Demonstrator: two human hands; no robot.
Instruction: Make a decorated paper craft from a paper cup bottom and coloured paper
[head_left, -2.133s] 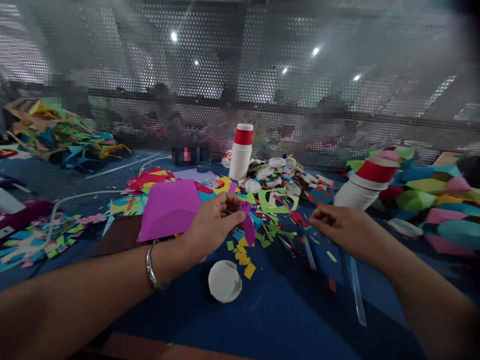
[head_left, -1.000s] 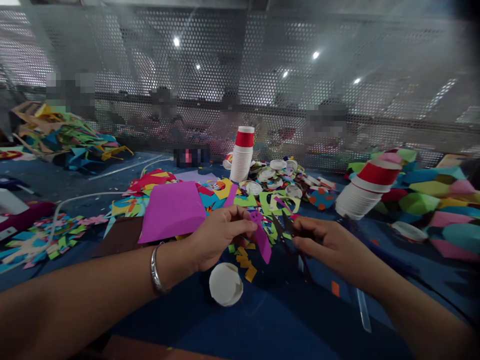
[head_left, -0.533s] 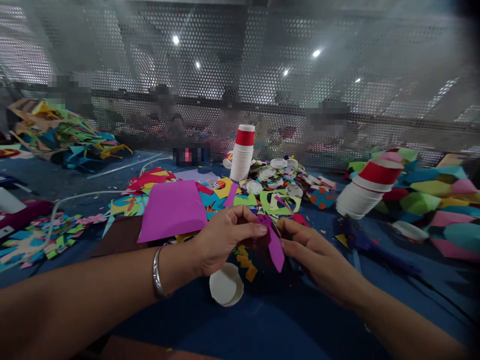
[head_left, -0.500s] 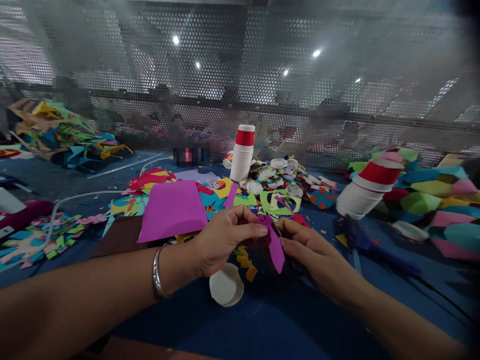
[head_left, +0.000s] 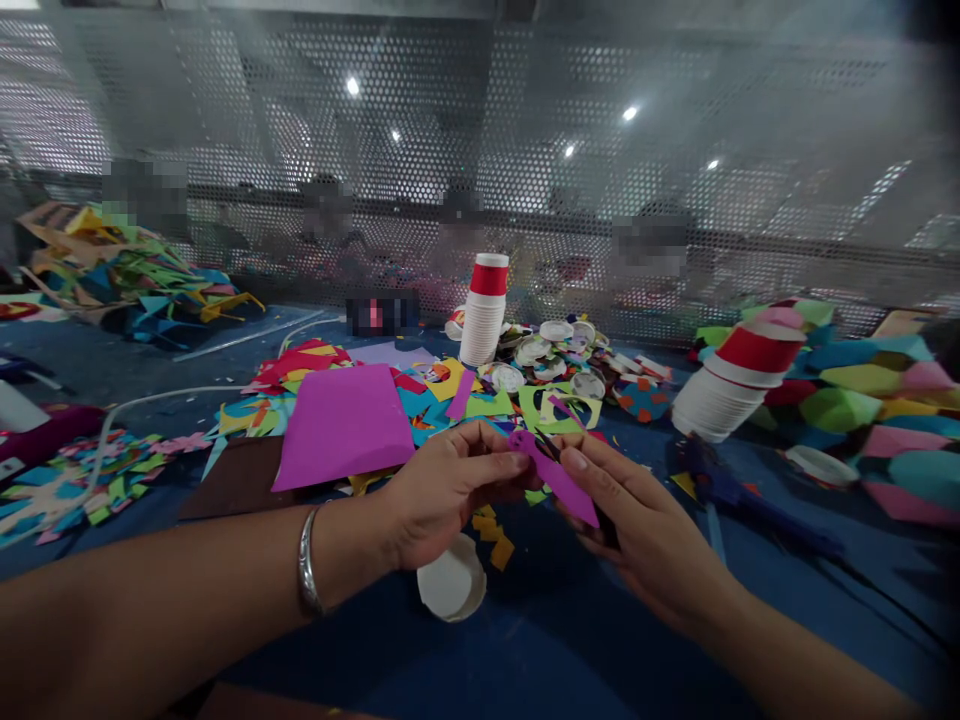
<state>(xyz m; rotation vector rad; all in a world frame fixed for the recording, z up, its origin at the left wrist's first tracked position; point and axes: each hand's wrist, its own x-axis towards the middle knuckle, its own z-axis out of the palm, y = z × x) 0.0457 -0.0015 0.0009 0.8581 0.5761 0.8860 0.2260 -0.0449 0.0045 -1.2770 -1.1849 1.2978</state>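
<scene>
Between the thumb and fingers of my left hand (head_left: 457,475) is pinched one end of a purple paper strip (head_left: 562,484). That end is rounded, with small dark marks; the other slants down toward my right hand (head_left: 626,505). My right hand is closed around scissors (head_left: 545,442), whose dark narrow blades show at the strip's upper edge while the handles are hidden in the palm. Below my left hand, a white paper cup base (head_left: 451,580) lies on the blue table. Small orange paper scraps (head_left: 493,540) are beside it.
A purple sheet (head_left: 346,425) lies on coloured scraps at left. Stacked paper cups (head_left: 484,315) stand at the back; another stack (head_left: 739,385) leans at right. A blue glue gun (head_left: 757,505) with a cord lies near my right arm. Behind is a perforated metal screen (head_left: 420,120).
The strip has swung so its free end points further right. My right hand has turned, and the scissor blades show more clearly. My left hand keeps its pinch, nearly in place.
</scene>
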